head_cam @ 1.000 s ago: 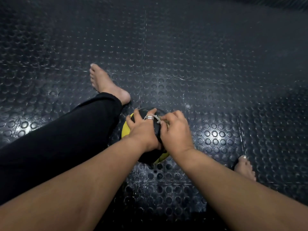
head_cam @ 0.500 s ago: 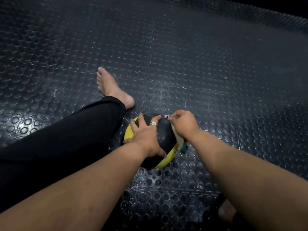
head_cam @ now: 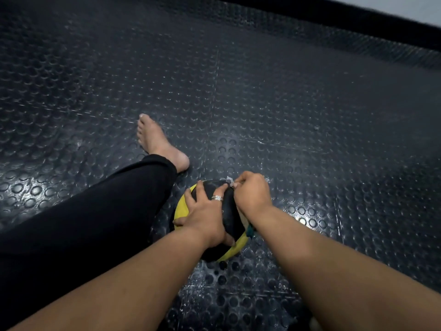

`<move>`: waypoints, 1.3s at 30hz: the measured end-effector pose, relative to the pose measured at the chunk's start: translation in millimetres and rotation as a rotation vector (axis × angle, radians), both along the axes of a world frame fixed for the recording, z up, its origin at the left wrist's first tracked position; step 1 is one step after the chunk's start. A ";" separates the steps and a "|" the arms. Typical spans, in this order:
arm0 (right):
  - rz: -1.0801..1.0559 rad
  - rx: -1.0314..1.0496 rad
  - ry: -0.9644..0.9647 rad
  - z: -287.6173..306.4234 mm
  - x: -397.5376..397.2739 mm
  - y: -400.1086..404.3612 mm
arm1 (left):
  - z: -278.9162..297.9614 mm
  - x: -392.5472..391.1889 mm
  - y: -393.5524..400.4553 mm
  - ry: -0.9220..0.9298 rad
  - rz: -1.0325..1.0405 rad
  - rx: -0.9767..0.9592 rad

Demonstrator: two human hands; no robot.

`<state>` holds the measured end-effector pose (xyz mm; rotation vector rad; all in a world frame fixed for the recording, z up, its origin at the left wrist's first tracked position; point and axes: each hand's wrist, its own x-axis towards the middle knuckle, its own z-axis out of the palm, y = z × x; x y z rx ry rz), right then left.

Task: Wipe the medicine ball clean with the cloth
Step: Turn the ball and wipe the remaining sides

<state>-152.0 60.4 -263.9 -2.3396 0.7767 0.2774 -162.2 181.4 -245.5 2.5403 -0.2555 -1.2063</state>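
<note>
Ball: the medicine ball [head_cam: 230,219] is black with yellow panels at its left and lower right; surface smooth, with a dull sheen.
Ball position: on the studded floor mat [head_cam: 298,111], just beside the inner side of the black-trousered leg [head_cam: 95,211], between the two forearms.
Markings: no brand, label or writing can be read on the ball or the mat.
Left hand: the left hand [head_cam: 205,218] lies spread over the top and left side of the ball, fingers splayed and pressing flat, thumb down at the near side; a silver ring [head_cam: 217,198] sits on one finger.
Right hand: the right hand [head_cam: 253,194] is curled at the ball's upper right, fingers bunched round the cloth [head_cam: 249,231] and pressed against the ball.
Cloth: mostly hidden under the right hand; a pale bit shows at the fingertips and a teal edge below the wrist, against the yellow panel.
Hands relative: close together, fingertips nearly meeting at the top of the ball.
Foot: a bare foot [head_cam: 157,142] rests on the mat beyond the ball.
Surroundings: dark raised edge [head_cam: 334,13] along the far top of the mat.
</note>
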 end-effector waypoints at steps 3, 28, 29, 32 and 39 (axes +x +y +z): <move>0.040 0.007 -0.008 4.3 -6.1 0.0 | -1.3 -0.6 4.8 0.001 0.002 -0.003; 0.279 0.016 -0.122 28.9 -76.5 10.3 | 1.6 -12.0 5.6 -0.016 -0.055 0.020; 0.289 0.035 -0.080 31.1 -73.3 4.8 | 0.9 -14.1 6.0 -0.023 -0.059 0.018; 0.137 0.005 -0.037 25.7 -51.4 -10.3 | -0.3 -23.9 4.7 -0.053 -0.068 0.019; 0.210 -0.090 -0.145 26.8 -72.2 26.9 | -2.4 -14.6 10.3 -0.039 -0.045 0.021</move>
